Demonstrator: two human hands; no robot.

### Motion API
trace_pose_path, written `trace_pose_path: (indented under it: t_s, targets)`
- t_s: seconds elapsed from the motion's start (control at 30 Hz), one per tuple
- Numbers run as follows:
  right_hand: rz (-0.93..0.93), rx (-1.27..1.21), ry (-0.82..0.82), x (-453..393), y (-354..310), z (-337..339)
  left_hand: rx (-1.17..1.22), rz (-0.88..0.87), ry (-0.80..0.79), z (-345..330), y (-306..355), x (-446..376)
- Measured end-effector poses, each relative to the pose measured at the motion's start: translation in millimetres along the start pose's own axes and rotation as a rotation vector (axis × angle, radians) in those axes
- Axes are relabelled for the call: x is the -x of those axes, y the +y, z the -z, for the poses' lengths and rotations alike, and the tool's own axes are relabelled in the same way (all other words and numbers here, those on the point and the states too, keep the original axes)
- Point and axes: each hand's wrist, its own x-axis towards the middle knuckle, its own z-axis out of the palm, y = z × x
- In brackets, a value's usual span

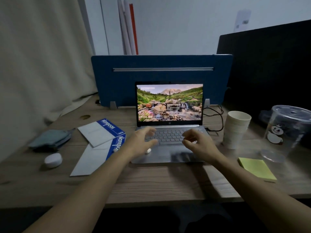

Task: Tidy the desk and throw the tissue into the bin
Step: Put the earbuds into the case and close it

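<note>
pale wood-grain worktop [151,182] runs under a dim room, with a blue felt divider panel [161,78] standing at its back edge and a cream curtain [42,56] hanging at the left. an open silver laptop [168,132] sits in the middle, its glossy screen lit with a mountain stream picture.

both hands hover over the laptop's keyboard. the left hand [143,140] is loose, fingers spread and curled, gripping nothing; a small white object [148,150] shows just beneath its heel on the palm rest, too blurred to name. the right hand [196,142] is likewise released, fingers bent above the keys.

no tissue can be picked out for certain, and no bin is in view, so the tidying looks barely begun. the likely step in hand is closing or shifting the laptop; that would call for a grip on the lid's thin rigid edge.

around it lie two flat blue-and-white notebooks [102,133] overlapping at an angle, a soft folded grey-blue cloth [50,138], a smooth white rounded pebble-shaped case [53,160], a stack of ribbed white paper cups [235,130], a square yellow sticky-note pad [257,169] and a clear plastic tumbler with a cartoon print [289,130].
</note>
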Motion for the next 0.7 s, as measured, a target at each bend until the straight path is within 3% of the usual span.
trace_pose_path:
  t_s: [0.3,0.53,0.7]
  targets:
    - [0.107,0.187,-0.191,-25,-46,-68,0.009,0.111,0.1,41,-67,46]
    - [0.067,0.275,-0.195,-36,-63,-102,-0.121,0.121,0.159,67,-91,65]
    - [0.15,0.283,-0.127,-45,-77,-118,-0.242,0.201,0.229,105,-113,83]
